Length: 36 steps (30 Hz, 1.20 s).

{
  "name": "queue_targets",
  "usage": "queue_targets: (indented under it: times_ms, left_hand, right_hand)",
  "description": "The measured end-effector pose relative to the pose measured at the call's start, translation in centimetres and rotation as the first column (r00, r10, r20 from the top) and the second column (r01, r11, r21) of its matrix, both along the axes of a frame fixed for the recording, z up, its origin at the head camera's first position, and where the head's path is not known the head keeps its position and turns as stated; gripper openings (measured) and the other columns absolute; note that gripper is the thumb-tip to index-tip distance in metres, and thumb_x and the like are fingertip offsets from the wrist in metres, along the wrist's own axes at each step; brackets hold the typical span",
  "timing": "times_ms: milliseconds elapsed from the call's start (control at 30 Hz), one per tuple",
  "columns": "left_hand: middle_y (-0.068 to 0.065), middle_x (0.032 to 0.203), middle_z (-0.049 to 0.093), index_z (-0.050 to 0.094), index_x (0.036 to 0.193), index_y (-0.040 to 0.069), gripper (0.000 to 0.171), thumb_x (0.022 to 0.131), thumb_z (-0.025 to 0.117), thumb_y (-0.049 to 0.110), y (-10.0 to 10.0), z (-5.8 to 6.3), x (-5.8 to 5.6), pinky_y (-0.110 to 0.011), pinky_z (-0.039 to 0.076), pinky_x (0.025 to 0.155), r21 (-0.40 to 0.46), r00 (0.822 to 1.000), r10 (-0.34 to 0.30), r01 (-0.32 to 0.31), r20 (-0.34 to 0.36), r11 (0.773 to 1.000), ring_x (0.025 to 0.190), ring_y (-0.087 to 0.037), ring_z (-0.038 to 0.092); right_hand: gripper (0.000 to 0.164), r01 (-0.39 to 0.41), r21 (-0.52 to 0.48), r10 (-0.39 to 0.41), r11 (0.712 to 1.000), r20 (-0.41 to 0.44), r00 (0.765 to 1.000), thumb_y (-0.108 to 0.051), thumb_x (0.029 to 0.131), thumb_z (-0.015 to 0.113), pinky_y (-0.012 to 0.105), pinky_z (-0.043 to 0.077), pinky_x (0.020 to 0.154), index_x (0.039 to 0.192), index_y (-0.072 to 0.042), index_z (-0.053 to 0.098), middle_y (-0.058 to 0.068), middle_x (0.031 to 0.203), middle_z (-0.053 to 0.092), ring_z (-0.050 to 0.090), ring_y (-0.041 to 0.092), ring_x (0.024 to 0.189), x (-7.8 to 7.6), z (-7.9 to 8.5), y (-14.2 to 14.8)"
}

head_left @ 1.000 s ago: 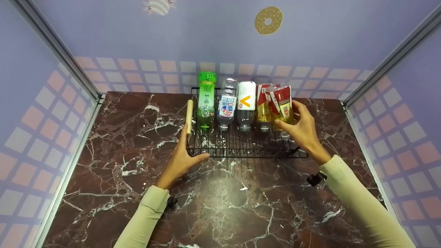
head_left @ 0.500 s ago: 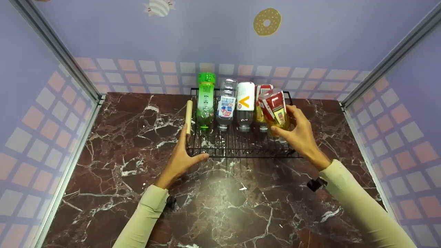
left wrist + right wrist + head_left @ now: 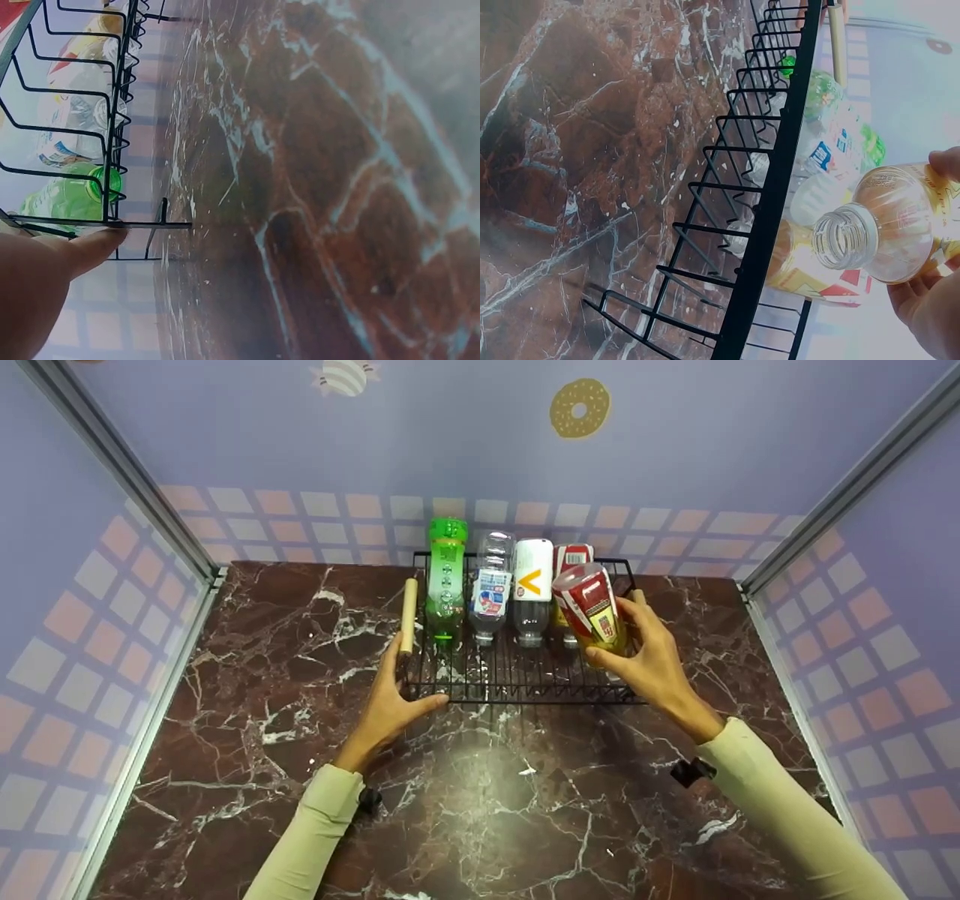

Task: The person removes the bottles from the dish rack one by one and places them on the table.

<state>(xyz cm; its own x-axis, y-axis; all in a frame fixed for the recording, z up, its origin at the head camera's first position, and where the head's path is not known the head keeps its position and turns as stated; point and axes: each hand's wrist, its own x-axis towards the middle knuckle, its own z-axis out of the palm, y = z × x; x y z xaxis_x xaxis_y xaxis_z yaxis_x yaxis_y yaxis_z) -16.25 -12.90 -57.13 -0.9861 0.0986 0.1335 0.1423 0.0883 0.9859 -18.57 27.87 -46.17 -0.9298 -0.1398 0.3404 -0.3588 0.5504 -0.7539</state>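
Observation:
My right hand grips an upside-down clear plastic bottle with a red and yellow label. It tilts left above the right part of a black wire rack. In the right wrist view the bottle's uncapped neck shows. My left hand rests at the rack's front left corner, thumb stretched along the front wire, fingers beside the light wooden handle. Neck down in the rack stand a green bottle, a clear bottle, a white-labelled bottle and a partly hidden red-labelled bottle.
The rack stands on a dark marbled tabletop, close to the back wall. Side walls with a tile print close in left and right. A second wooden handle shows by the right fingers.
The held bottle has moved left and toward me, tilting further left, and now covers more of the red-labelled bottle behind it. My left hand has stayed at the rack's corner.

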Motion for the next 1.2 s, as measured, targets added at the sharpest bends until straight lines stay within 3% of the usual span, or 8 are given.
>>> queue_targets:
  times_ms: [133, 233, 467, 667, 767, 833, 1033, 1200]
  left_hand:
    - [-0.029, 0.171, 0.025, 0.014, 0.176, 0.007, 0.132, 0.077, 0.101, 0.009, 0.0, 0.1, 0.1, -0.064, 0.051, 0.115, 0.029, 1.000, -0.012, 0.011, 0.011, 1.000, 0.137, -0.054, 0.049]
    - [-0.033, 0.161, 0.031, 0.012, 0.177, 0.010, 0.134, 0.077, 0.100, 0.005, -0.1, 0.1, 0.1, -0.062, 0.060, 0.099, 0.059, 0.999, -0.029, 0.027, 0.035, 0.998, 0.121, -0.058, 0.054]
    - [-0.033, 0.164, 0.032, 0.011, 0.177, 0.010, 0.132, 0.079, 0.099, 0.005, -0.3, 0.1, 0.1, -0.066, 0.052, 0.110, 0.060, 0.999, -0.040, 0.039, 0.024, 0.997, 0.129, -0.054, 0.049]
    - [-0.027, 0.172, 0.026, 0.015, 0.177, 0.012, 0.131, 0.079, 0.100, 0.008, -0.4, 0.1, 0.2, -0.066, 0.040, 0.124, 0.025, 1.000, -0.024, 0.023, 0.018, 0.999, 0.145, -0.055, 0.044]
    - [-0.027, 0.172, 0.026, 0.014, 0.177, 0.012, 0.131, 0.079, 0.101, 0.009, -0.4, 0.1, 0.2, -0.066, 0.043, 0.122, 0.024, 0.999, -0.027, 0.026, 0.024, 0.999, 0.143, -0.056, 0.046]
    - [-0.026, 0.171, 0.028, 0.014, 0.177, 0.014, 0.132, 0.078, 0.101, 0.010, -0.4, 0.1, 0.2, -0.065, 0.046, 0.120, 0.013, 0.999, -0.026, 0.025, 0.030, 1.000, 0.140, -0.056, 0.048]
    - [-0.026, 0.173, 0.028, 0.013, 0.178, 0.015, 0.133, 0.078, 0.102, 0.016, -0.4, 0.2, 0.2, -0.065, 0.043, 0.122, -0.040, 0.999, -0.019, 0.020, 0.036, 0.999, 0.142, -0.055, 0.047]
    - [-0.024, 0.176, 0.025, 0.013, 0.178, 0.018, 0.135, 0.078, 0.103, 0.023, -0.3, 0.3, 0.2, -0.064, 0.046, 0.120, -0.070, 0.999, -0.007, 0.011, 0.049, 0.997, 0.144, -0.054, 0.050]
  right_hand:
    - [0.083, -0.014, 0.022, 0.014, 1.000, -0.014, 1.000, -0.007, 0.086, 0.095, 0.036, 0.057, 0.104, 0.157, 0.003, 0.053, 0.022, 0.150, 0.061, 0.065, 0.032, 0.127, 0.4, 0.0, -0.1]
    - [0.081, -0.023, 0.036, 0.024, 0.999, -0.032, 0.999, -0.006, 0.086, 0.095, 0.030, 0.054, 0.102, 0.156, 0.002, 0.055, 0.020, 0.148, 0.062, 0.066, 0.030, 0.125, 0.6, 0.0, -0.2]
    - [0.079, -0.084, 0.001, 0.084, 0.996, -0.034, 0.996, -0.004, 0.086, 0.095, 0.035, 0.058, 0.107, 0.156, -0.001, 0.057, 0.019, 0.151, 0.059, 0.063, 0.033, 0.133, 1.1, 0.1, -0.7]
    - [0.078, -0.097, 0.054, 0.102, 0.994, -0.097, 0.990, -0.003, 0.081, 0.098, 0.059, 0.027, 0.133, 0.149, 0.004, 0.061, 0.025, 0.147, 0.062, 0.014, 0.041, 0.169, 1.7, 0.0, -1.1]
    - [0.078, -0.106, 0.072, 0.114, 0.992, -0.118, 0.986, -0.002, 0.079, 0.098, 0.063, 0.018, 0.135, 0.147, 0.006, 0.061, 0.027, 0.145, 0.063, 0.006, 0.043, 0.169, 1.9, -0.1, -1.2]
    - [0.078, -0.109, 0.091, 0.120, 0.990, -0.132, 0.984, -0.003, 0.078, 0.099, 0.063, 0.015, 0.135, 0.146, 0.007, 0.062, 0.026, 0.144, 0.065, 0.007, 0.044, 0.169, 2.0, -0.2, -1.2]
    - [0.081, -0.134, 0.104, 0.145, 0.986, -0.108, 0.984, -0.005, 0.080, 0.099, 0.043, 0.048, 0.120, 0.150, 0.006, 0.060, 0.021, 0.144, 0.065, 0.057, 0.034, 0.138, 2.3, -0.2, -1.5]
    - [0.084, -0.154, 0.081, 0.159, 0.985, -0.054, 0.986, -0.004, 0.081, 0.097, 0.032, 0.054, 0.110, 0.154, 0.002, 0.057, 0.017, 0.145, 0.063, 0.062, 0.027, 0.128, 2.7, -0.2, -1.9]
